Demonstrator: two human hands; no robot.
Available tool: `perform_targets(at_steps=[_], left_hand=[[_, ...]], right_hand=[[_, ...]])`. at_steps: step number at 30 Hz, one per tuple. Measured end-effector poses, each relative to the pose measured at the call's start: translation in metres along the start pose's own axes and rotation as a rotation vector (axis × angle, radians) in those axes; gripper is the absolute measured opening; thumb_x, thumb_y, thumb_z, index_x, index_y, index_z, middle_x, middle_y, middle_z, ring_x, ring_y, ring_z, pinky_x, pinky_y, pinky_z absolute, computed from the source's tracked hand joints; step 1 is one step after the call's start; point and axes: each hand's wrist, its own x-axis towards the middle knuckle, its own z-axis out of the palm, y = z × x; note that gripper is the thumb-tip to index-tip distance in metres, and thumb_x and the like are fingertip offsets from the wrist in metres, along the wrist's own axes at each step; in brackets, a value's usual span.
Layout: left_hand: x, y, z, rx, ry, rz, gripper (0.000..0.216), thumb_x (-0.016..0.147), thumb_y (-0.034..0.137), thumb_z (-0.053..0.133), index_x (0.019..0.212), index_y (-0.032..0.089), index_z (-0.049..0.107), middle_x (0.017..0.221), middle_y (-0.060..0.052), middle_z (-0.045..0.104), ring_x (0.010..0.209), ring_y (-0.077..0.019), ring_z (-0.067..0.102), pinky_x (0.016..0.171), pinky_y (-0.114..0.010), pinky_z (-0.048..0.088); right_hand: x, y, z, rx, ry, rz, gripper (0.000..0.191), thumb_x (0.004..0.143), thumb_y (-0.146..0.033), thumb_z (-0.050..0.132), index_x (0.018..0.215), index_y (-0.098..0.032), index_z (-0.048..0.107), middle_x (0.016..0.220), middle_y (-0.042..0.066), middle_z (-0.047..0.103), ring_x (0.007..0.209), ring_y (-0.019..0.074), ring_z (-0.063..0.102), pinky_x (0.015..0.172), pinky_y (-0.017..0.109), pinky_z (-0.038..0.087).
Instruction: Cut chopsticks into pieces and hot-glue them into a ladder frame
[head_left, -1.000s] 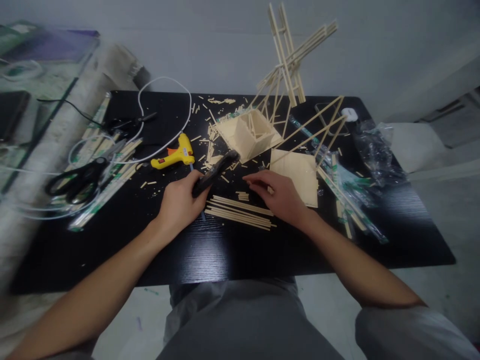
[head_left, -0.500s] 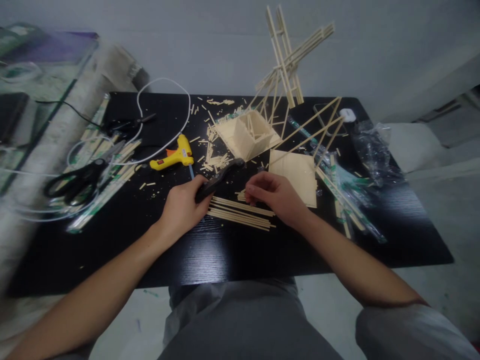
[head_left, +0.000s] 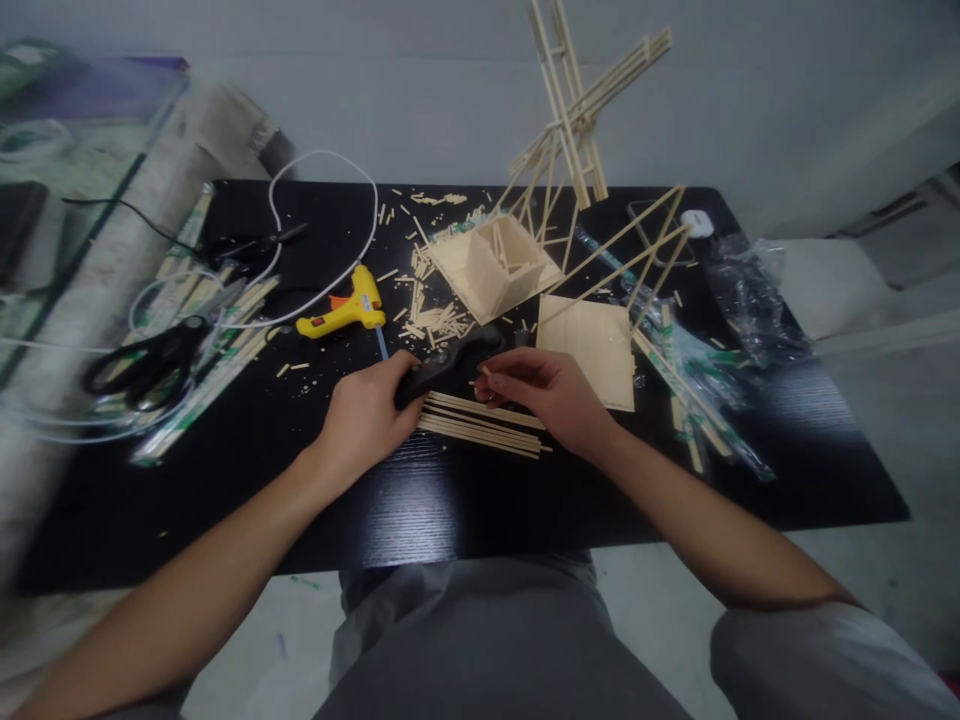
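My left hand point(head_left: 366, 413) is closed round the handle of a black cutting tool point(head_left: 451, 362) that points right, over the black table point(head_left: 225, 480). My right hand point(head_left: 541, 390) pinches a short wooden stick piece point(head_left: 484, 371) at its fingertips, right beside the tool's tip. Just below both hands lies a row of long wooden sticks point(head_left: 480, 425). Behind them stands a stick-built model with an open box point(head_left: 495, 265) and a tall lattice point(head_left: 574, 110).
A yellow glue gun point(head_left: 343, 311) with a white cord lies left of the hands. Black scissors point(head_left: 142, 365) and wrapped chopsticks sit at far left. A flat wooden panel point(head_left: 589, 340), plastic wrappers point(head_left: 750, 300) and scattered stick offcuts lie to the right and behind.
My right hand lifted off the table with a short stick piece and drew left toward the tool. My left hand tilted the black tool rightward to meet it.
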Motion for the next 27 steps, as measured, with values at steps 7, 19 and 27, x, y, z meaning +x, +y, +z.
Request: perform_targets(at_steps=[7,19,27], left_hand=[[-0.003,0.0,0.001,0.119,-0.016,0.069,0.035,0.088,0.028,0.054,0.12,0.017,0.064,0.109,-0.011,0.076,0.1,-0.0319,0.074,0.082,-0.039,0.055],[-0.004,0.005,-0.001,0.211,-0.023,0.058,0.04,0.085,0.024,0.057,0.124,0.018,0.062,0.115,-0.012,0.074,0.104,-0.033,0.073,0.087,-0.043,0.057],[-0.005,0.006,0.0,0.248,-0.001,0.1,0.041,0.085,0.022,0.058,0.125,0.016,0.062,0.116,-0.014,0.072,0.103,-0.035,0.072,0.087,-0.045,0.057]], right_hand=[[0.001,0.0,0.002,0.027,0.07,-0.079,0.024,0.074,-0.033,0.095,0.087,-0.021,0.078,0.081,-0.001,0.079,0.073,0.0133,0.073,0.074,0.029,0.064],[-0.001,0.004,0.005,0.056,0.106,-0.035,0.031,0.069,-0.04,0.097,0.084,-0.021,0.076,0.073,-0.003,0.075,0.065,0.0128,0.07,0.073,0.031,0.061],[-0.002,0.011,0.008,0.153,0.093,0.021,0.029,0.069,-0.035,0.097,0.083,-0.021,0.076,0.074,-0.003,0.074,0.065,0.0117,0.068,0.07,0.028,0.059]])
